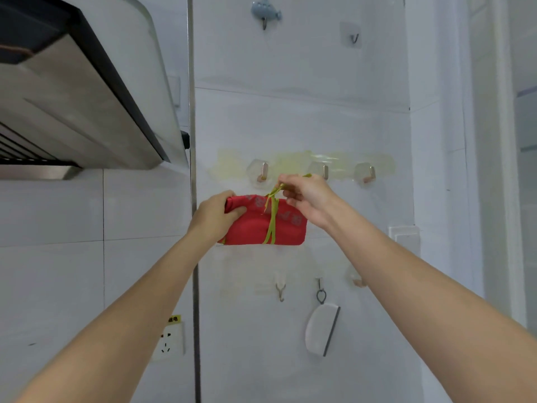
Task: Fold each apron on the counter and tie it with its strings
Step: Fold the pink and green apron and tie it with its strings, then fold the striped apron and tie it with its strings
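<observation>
While the left hand (216,218) grips one end of the folded red cloth apron (287,228), held up before the white tiled wall (290,117), the right hand (305,196) pinches its thin green strings (271,225).

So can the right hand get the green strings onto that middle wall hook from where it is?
Probably yes. The right hand pinches the green strings just left of and below the middle hook, with nothing between them.
</observation>
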`<state>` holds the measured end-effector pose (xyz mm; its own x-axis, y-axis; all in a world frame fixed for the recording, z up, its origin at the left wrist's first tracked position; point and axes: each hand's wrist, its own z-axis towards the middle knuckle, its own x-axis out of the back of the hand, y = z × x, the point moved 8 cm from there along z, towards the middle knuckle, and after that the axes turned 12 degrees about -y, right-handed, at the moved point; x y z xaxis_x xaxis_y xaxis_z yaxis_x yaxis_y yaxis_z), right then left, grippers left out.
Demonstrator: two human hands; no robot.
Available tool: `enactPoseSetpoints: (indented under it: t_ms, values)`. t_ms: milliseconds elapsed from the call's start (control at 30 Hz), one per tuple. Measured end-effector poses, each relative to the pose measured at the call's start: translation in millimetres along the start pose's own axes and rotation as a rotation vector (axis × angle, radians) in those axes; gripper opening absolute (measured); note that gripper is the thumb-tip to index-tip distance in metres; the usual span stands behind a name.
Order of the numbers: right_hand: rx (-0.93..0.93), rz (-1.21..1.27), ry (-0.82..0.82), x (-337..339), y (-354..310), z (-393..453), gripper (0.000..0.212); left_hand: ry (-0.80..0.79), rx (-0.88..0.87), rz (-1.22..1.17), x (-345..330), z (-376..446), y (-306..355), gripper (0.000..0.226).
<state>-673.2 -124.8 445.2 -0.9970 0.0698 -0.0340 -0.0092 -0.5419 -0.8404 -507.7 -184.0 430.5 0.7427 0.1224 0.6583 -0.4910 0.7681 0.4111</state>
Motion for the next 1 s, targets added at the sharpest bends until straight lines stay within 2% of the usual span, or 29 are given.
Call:
enactPoseSetpoints:
  t_ms: [67,233,300,400,567,633,800,867,933,1000]
  values:
    - [0.023,-0.038,0.009,-5.0,-12.3,11.7,0.020,0.012,-0.019,-0.054,7.1,5.1,5.2,0.011]
    - [0.089,-0.494,-0.001,-21.1,-42.8,37.1,0.019,0.022,-0.012,-0.055,20.0,13.4,10.1,0.014]
    - [0.076,-0.601,-0.037,-26.9,-47.7,48.6,0.017,0.017,0.009,-0.082,21.4,16.0,5.4,0.015]
    - [0.029,-0.725,0.022,-22.6,-52.2,60.4,0.006,0.017,0.026,-0.165,19.9,18.9,-1.5,0.017]
    - [-0.194,-0.455,0.034,-12.3,-32.5,65.8,0.026,-0.019,0.056,-0.269,10.9,20.8,-8.5,0.014]
    - [-0.243,-0.428,0.035,-10.5,-26.3,64.2,0.029,-0.042,0.076,-0.282,7.4,20.3,-12.1,0.009]
    - [-0.141,-0.391,0.105,-7.1,-22.9,57.2,0.029,-0.109,0.097,-0.246,-3.6,12.1,-20.5,0.016]
    - [-0.071,-0.509,0.162,-6.2,-26.2,49.2,0.022,-0.130,0.112,-0.241,-10.6,7.2,-25.3,0.017]
    - [-0.013,-0.761,0.215,-11.1,-28.4,33.6,0.011,-0.123,0.128,-0.266,-15.4,4.1,-29.4,0.017]
    - [0.004,-1.014,0.214,-19.5,-17.5,18.1,0.015,-0.110,0.132,-0.264,-17.0,2.9,-28.0,0.020]
